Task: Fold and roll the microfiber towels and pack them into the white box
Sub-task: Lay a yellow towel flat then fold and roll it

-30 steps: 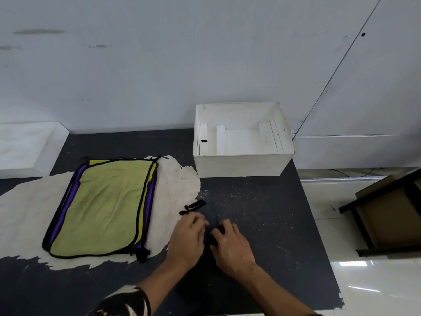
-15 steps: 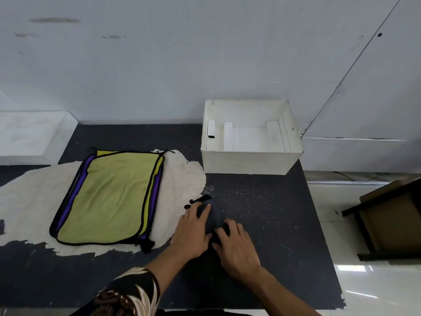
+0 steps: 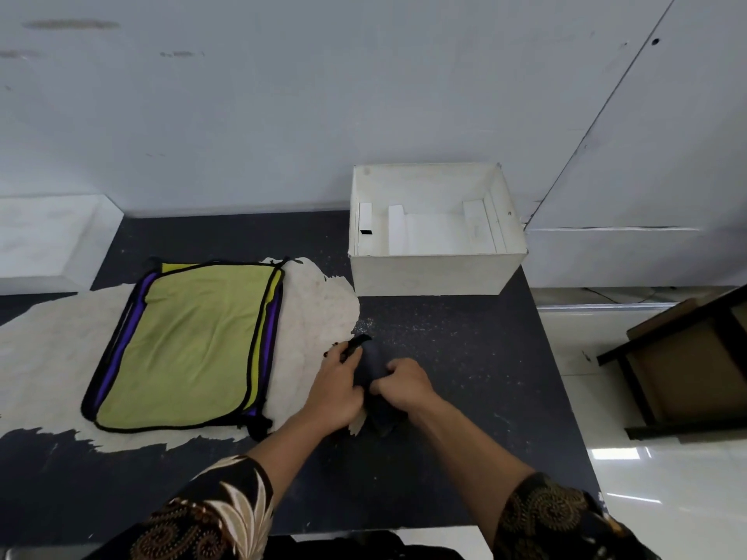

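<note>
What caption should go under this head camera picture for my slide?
Both hands, left hand and right hand, roll a dark towel beside stacked towels, near the white box.

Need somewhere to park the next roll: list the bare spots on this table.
Bare dark table between the right hand and the white box, and near the front edge. Crowded left: stacked towels. Both hands grip the dark towel.

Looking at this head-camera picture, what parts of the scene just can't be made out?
- Dark towel: mostly covered by the left hand and right hand, and it blends into the black table; how far it is rolled is unclear.
- Stack of towels: the green one on top hides those beneath; only purple and yellow edges show, so no count.
- White box: its near wall hides the front of the floor inside.
</note>
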The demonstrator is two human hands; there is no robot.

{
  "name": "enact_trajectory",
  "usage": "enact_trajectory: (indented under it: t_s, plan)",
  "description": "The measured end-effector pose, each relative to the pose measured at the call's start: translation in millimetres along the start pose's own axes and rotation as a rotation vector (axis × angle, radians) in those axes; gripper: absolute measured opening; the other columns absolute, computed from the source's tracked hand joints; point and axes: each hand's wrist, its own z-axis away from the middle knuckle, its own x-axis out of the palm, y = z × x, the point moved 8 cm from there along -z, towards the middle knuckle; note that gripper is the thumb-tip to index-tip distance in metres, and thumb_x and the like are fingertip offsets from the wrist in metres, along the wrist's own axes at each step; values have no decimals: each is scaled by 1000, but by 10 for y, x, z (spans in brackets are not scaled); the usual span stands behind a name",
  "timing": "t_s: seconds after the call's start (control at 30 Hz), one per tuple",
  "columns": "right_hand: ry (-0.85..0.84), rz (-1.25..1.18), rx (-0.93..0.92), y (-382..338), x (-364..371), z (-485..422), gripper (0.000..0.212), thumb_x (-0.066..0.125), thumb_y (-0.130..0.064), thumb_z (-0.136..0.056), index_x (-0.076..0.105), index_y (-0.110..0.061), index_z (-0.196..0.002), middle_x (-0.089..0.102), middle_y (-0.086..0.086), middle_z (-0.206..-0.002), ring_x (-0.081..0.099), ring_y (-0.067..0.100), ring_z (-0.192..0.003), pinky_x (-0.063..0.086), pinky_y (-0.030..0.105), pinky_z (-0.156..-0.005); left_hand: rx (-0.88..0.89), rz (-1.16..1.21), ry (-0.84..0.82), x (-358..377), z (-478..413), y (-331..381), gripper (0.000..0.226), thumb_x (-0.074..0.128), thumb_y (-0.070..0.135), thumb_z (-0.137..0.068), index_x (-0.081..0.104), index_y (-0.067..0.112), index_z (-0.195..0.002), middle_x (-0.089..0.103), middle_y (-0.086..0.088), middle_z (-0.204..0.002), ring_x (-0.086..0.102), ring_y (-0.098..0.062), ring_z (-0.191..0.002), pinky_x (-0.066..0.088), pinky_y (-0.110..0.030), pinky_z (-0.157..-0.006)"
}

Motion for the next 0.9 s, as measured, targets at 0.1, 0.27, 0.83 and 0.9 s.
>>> enact_trajectory:
  t_s: [0.1, 0.27, 0.83, 0.9]
  plan:
    - [-71, -195, -18, -49, 24, 73, 26, 74, -8, -70, 65, -10, -94, 70, 11, -94, 67, 25, -86, 59, 40, -77, 14, 180, 50, -66, 72, 23, 66, 51, 5, -93, 25, 14, -154, 12, 2, -160, 34, -28, -141, 28, -38, -118]
    - [-163, -576, -130, -213, -16, 296, 42, 63, 9, -80, 62, -14, -114, 72, 6, -103, 70, 21, -92, 56, 27, -68, -23, 383, 181, -316, 255, 128, 71, 53, 32, -99, 13, 18, -157, 23, 4, -158, 30, -14, -143, 27, -34, -118]
    - [10, -881, -384, -1178, -842, 428, 34, 75, -29, -85, 69, -8, -112, 75, 8, -102, 71, 23, -98, 56, 41, -91, 343, 63, 457, -1364, 324, 1225, 21, 43, 37, -102, 54, 19, -98, 60, 3, -86, 57, -15, -76, 47, -33, -66]
    - [75, -837, -425, -1257, -1019, 391, 28, 72, -22, -88, 67, -10, -113, 75, 5, -101, 72, 19, -96, 58, 38, -86, 304, 24, 471, -1417, 264, 1273, 21, 42, 37, -102, 53, 20, -97, 60, 3, -85, 58, -14, -75, 49, -33, -66]
